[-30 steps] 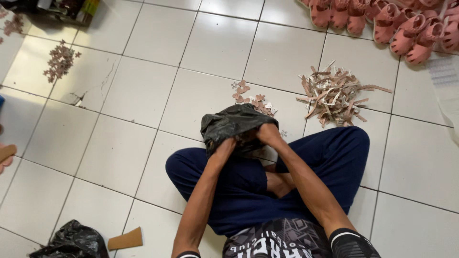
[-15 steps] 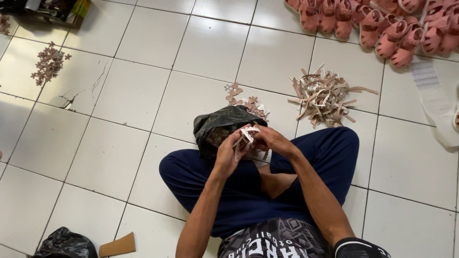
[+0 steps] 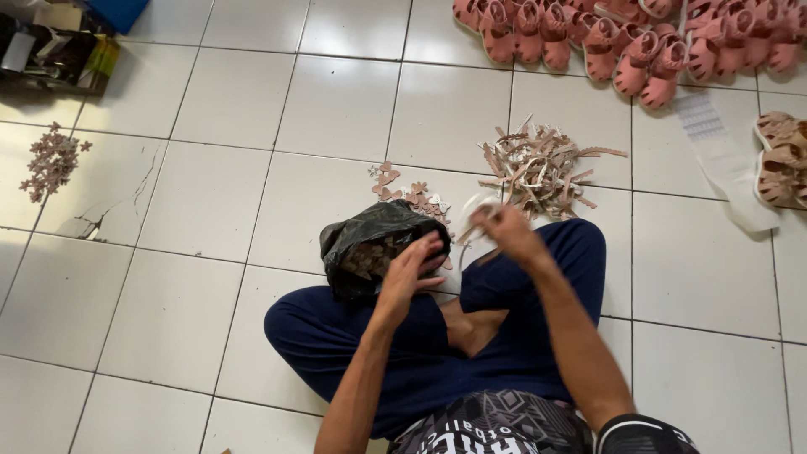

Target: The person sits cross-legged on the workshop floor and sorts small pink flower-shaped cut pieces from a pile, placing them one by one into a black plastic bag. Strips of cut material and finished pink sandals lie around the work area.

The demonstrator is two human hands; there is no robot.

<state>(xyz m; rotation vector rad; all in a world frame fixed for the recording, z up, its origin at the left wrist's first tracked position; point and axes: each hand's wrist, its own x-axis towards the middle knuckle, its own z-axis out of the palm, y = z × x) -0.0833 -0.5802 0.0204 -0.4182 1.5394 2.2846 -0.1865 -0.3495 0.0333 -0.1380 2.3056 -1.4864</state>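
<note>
I sit cross-legged on a white tiled floor. A black plastic bag point(image 3: 370, 240) holding small pinkish cut-out pieces rests against my left knee. My left hand point(image 3: 412, 269) hovers at the bag's mouth with its fingers apart. My right hand point(image 3: 504, 231) is raised to the right of the bag and pinches a thin white strip point(image 3: 471, 214); it is blurred. A few pink butterfly-shaped cut-outs point(image 3: 403, 189) lie on the floor just beyond the bag.
A heap of peeled backing strips point(image 3: 538, 168) lies ahead on the right. Rows of pink sandals point(image 3: 622, 38) line the far edge, beige ones point(image 3: 782, 155) at right, beside a white sheet point(image 3: 723, 160). More cut-outs point(image 3: 50, 160) lie far left, near a cracked tile.
My hands have parted: the left one has dropped to the bag's mouth and the right one has swung to the right with the white strip.
</note>
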